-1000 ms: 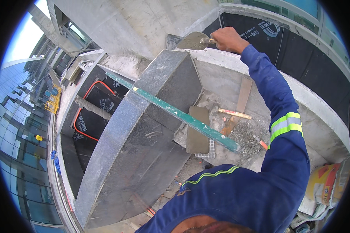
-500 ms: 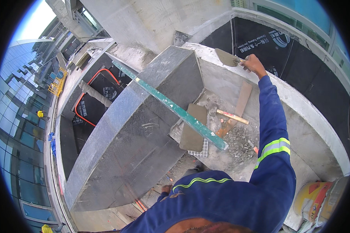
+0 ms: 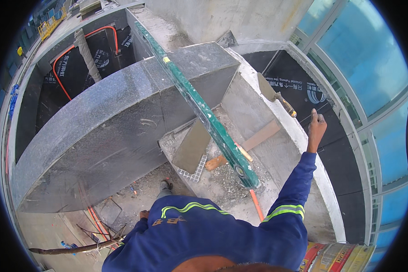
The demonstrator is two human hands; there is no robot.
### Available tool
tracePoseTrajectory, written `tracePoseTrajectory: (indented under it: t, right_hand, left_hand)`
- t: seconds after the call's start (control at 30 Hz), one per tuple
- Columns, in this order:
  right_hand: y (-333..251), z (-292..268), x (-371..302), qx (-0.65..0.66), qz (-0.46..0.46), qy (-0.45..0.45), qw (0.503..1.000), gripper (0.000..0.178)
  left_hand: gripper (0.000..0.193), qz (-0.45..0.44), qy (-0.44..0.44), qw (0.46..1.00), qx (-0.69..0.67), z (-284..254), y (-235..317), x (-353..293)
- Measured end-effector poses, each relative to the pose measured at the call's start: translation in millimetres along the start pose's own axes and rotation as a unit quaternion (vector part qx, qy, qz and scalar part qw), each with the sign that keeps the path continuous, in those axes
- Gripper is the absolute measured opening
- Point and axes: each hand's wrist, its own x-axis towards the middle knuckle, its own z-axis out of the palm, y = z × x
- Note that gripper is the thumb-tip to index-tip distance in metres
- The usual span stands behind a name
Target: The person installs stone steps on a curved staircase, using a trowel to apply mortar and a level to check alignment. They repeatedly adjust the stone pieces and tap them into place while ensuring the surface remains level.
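A trowel (image 3: 268, 88) with a flat blade and a worn handle lies on the white rim of the curved wall (image 3: 299, 129). Just beyond its handle, apart from it, is my right hand (image 3: 317, 129), fingers curled in and nothing visible in them. My left hand (image 3: 144, 214) hangs low beside my body, small and partly hidden by the sleeve, so its fingers do not show clearly. A long green spirit level (image 3: 199, 109) rests slanting across the grey stone-clad curb (image 3: 122, 86). Under it, a grey-brown slab (image 3: 191, 146) leans by a white grid (image 3: 197, 171).
Near the level's lower end are a wooden handle (image 3: 244, 152), a flat board (image 3: 260, 136) and rubble (image 3: 226, 181). Dark-lined troughs (image 3: 344, 167) flank the walls. Buckets (image 3: 335, 258) stand at lower right; a curved rod (image 3: 72, 249) lies at lower left.
My right hand has let go of the trowel, leaving it on the wall's rim, and drawn away from its handle. My view has turned, shifting the scene.
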Motion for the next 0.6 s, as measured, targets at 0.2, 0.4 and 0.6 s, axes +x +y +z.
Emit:
tracePoseTrajectory:
  t: [0.2,0.4,0.6]
  right_hand:
    - [6.8,-42.1,-136.8,0.002,0.102,0.040,0.994,0.048]
    - [81.5,6.8,-288.9,-0.006,0.253,-0.012,0.967,0.022]
    - [93.0,105.9,-358.2,-0.215,-0.016,-0.162,0.963,0.031]
  left_hand:
    - [0.032,-0.073,-0.014,0.938,-0.338,-32.6,-11.3,48.8]
    - [0.027,-0.243,-0.097,0.683,-0.682,-63.0,-12.8,106.8]
    - [0.022,-0.206,-0.143,0.612,-0.750,-67.1,-11.3,154.4]
